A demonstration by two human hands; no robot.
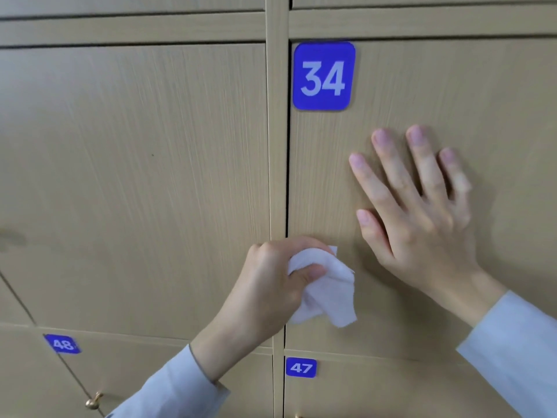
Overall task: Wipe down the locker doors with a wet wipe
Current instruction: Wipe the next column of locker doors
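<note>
Left hand [271, 276] fingers curled, pinching crumpled wipe [325, 288] at lower left edge of door 34 [452, 86]. Right hand [419, 215] flat on that door, fingers spread. Below, door 47 [391, 387].

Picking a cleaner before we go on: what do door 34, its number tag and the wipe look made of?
Door 34: likely wood-grain laminate, matte; fine straight printed-looking grain, pale beige.
Number tag: probably smooth plastic or vinyl, blue with white digits, rounded corners, slightly raised.
Wipe: white soft nonwoven cloth, crumpled, gripped by the left hand.
</note>
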